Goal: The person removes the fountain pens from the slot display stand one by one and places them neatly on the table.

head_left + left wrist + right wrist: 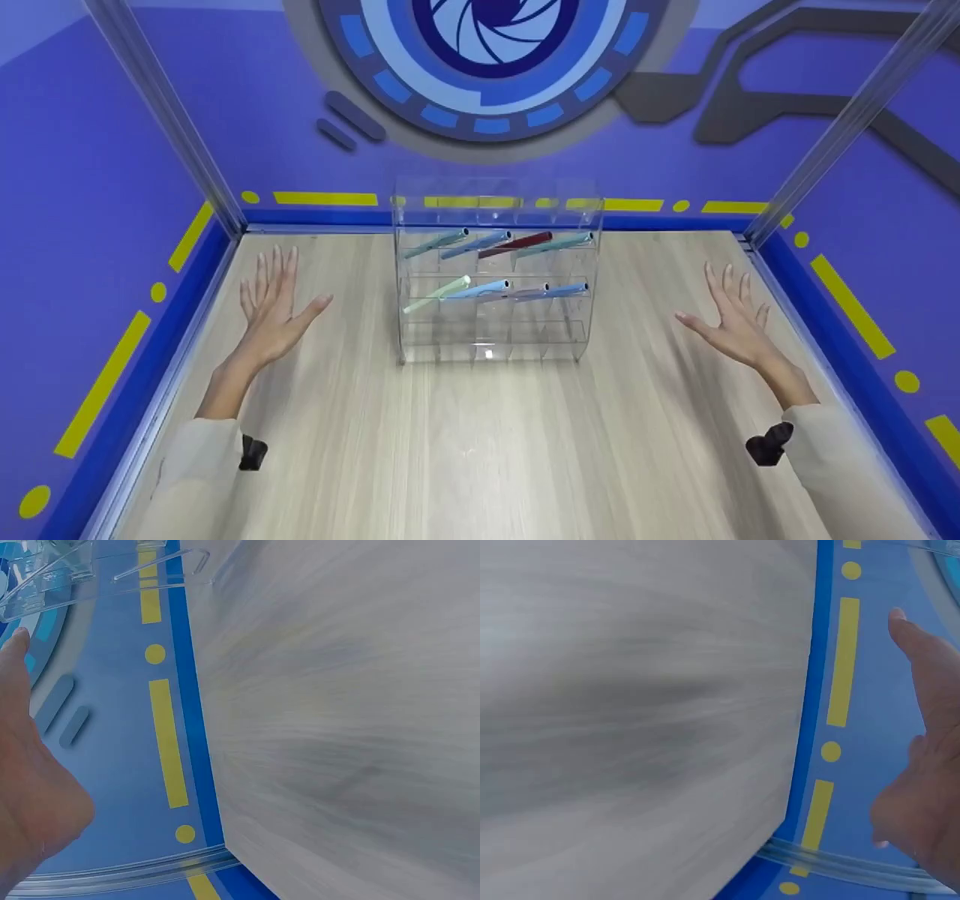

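A clear plastic rack [491, 334] with rows of compartments stands at the back middle of the table. Slim pen-like sticks lie tilted in two of its rows. The upper row has a dark red stick [517, 244] between blue and teal ones; below are a pale green stick [437, 294], a light blue stick [476, 290] and two more. Left of the rack, my left hand [271, 319] is held with fingers straight and thumb spread, touching no stick. On the other side my right hand [739, 326] has a similar pose, also holding nothing. Both wrist views show only part of each hand.
The wood-grain table [465, 450] is bounded by blue-purple printed panels [90, 187] at the back and sides. Metal posts [169, 112] rise at both back corners. A small black device [253, 453] sits at the left cuff, and another black device [769, 444] at the right.
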{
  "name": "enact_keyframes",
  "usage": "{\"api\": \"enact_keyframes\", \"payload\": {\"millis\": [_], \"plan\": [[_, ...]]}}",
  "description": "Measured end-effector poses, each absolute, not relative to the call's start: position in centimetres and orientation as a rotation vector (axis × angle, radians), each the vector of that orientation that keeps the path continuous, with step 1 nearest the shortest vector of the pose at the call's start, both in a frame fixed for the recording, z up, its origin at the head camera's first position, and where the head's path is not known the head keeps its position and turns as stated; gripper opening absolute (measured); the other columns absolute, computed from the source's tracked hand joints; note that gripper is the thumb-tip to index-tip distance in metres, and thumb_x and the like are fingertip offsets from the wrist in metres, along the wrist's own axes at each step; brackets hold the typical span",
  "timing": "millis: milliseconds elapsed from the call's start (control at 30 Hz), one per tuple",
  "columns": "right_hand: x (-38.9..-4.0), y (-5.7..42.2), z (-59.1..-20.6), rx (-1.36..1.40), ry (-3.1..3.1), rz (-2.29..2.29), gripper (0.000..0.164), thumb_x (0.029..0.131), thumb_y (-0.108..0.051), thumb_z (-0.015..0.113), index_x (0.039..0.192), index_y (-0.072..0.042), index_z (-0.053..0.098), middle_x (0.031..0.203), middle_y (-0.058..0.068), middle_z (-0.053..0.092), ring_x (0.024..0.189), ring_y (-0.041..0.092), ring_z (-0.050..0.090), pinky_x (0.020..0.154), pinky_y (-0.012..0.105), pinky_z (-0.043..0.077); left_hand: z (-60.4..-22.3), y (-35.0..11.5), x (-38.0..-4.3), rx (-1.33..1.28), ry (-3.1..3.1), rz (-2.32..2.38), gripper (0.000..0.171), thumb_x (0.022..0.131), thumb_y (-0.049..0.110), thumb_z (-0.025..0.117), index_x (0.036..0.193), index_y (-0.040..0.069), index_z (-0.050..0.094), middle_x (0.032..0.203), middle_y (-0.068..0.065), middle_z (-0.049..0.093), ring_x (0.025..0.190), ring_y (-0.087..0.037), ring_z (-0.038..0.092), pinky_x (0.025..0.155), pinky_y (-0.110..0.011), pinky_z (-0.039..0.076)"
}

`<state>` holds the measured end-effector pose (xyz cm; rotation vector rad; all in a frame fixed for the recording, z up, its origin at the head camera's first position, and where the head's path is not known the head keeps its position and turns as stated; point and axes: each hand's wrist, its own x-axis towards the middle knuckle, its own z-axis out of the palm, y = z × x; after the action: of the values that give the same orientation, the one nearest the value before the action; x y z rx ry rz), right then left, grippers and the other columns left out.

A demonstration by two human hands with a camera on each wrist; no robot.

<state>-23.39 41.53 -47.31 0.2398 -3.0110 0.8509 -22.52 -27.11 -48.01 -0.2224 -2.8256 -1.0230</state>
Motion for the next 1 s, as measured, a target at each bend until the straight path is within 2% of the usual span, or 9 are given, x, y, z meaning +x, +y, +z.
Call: {"api": "enact_keyframes", "payload": {"millis": [267,467,500,600,667,733,800,867,1000], "plan": [[-23.2,40.9,-46.6,0.134,-2.991,1.332,0.098,0.104,-0.040,0.058,0.159,-0.034,-0.022,0.167,0.011,-0.030,0.151,0.041,-0.032,0.112,0.081,-0.015,-48.0,-26.1,-22.8,-0.160,-2.782,-1.413,0.087,0.106,0.051,0.046,0.163,0.026,-0.016,0.173,-0.012,-0.012,0.158,-0.037,-0.020,0.120,-0.067,-0.019],[-22.6,40.6,-46.2,0.118,-2.870,1.612,0.092,0.107,-0.032,0.055,0.161,-0.031,-0.020,0.171,0.011,-0.019,0.157,0.043,-0.013,0.119,0.077,0.006,-48.4,-25.1,-22.8,-0.186,-2.816,-1.374,0.081,0.107,0.048,0.046,0.166,0.021,-0.003,0.172,-0.018,0.007,0.159,-0.043,-0.004,0.121,-0.069,-0.010],[-22.5,40.5,-46.2,0.118,-2.855,1.635,0.090,0.108,-0.033,0.054,0.162,-0.028,-0.018,0.171,0.013,-0.017,0.157,0.044,-0.007,0.121,0.074,0.009,-48.5,-24.9,-22.8,-0.199,-2.822,-1.351,0.080,0.107,0.047,0.046,0.166,0.020,0.000,0.172,-0.019,0.008,0.159,-0.043,-0.002,0.121,-0.069,-0.009],[-22.3,40.1,-46.1,0.112,-2.820,1.673,0.084,0.108,-0.035,0.053,0.165,-0.024,-0.009,0.172,0.018,-0.005,0.157,0.040,0.020,0.125,0.042,0.033,-48.8,-24.3,-22.9,-0.221,-2.842,-1.314,0.077,0.108,0.045,0.047,0.166,0.018,0.005,0.172,-0.019,0.011,0.158,-0.043,0.000,0.121,-0.069,-0.009],[-22.2,39.8,-46.2,0.104,-2.805,1.689,0.082,0.108,-0.036,0.053,0.166,-0.021,-0.003,0.171,0.022,0.003,0.147,0.022,0.045,0.112,0.021,0.046,-48.9,-24.0,-23.0,-0.229,-2.838,-1.351,0.075,0.108,0.044,0.045,0.166,0.017,0.006,0.171,-0.020,0.014,0.158,-0.043,0.001,0.121,-0.069,-0.008],[-22.2,39.4,-46.2,0.115,-2.776,1.716,0.079,0.108,-0.035,0.053,0.166,-0.018,0.002,0.170,0.025,0.011,0.130,-0.001,0.056,0.095,0.006,0.048,-48.9,-23.7,-23.1,-0.240,-2.807,-1.466,0.072,0.110,0.042,0.043,0.166,0.017,0.005,0.170,-0.019,0.019,0.158,-0.043,0.004,0.122,-0.071,-0.006],[-22.1,39.1,-46.2,0.143,-2.748,1.748,0.077,0.108,-0.033,0.054,0.166,-0.015,0.006,0.168,0.027,0.020,0.114,-0.018,0.054,0.093,0.006,0.050,-48.9,-23.3,-23.2,-0.255,-2.750,-1.636,0.069,0.111,0.041,0.040,0.166,0.020,0.004,0.169,-0.019,0.023,0.158,-0.043,0.009,0.124,-0.069,0.000],[-22.1,38.8,-46.2,0.185,-2.726,1.772,0.074,0.108,-0.030,0.054,0.166,-0.012,0.011,0.163,0.022,0.035,0.111,-0.019,0.056,0.093,0.008,0.052,-48.9,-22.9,-23.4,-0.269,-2.681,-1.809,0.066,0.112,0.040,0.038,0.166,0.022,0.004,0.168,-0.018,0.025,0.158,-0.041,0.014,0.125,-0.069,0.007],[-21.9,38.3,-46.0,0.263,-2.695,1.797,0.066,0.109,-0.024,0.053,0.163,-0.005,0.021,0.139,-0.010,0.057,0.114,-0.013,0.060,0.094,0.012,0.054,-49.1,-22.0,-23.7,-0.289,-2.578,-2.042,0.063,0.113,0.038,0.036,0.166,0.024,0.005,0.167,-0.016,0.029,0.158,-0.036,0.020,0.128,-0.062,0.012]]}}
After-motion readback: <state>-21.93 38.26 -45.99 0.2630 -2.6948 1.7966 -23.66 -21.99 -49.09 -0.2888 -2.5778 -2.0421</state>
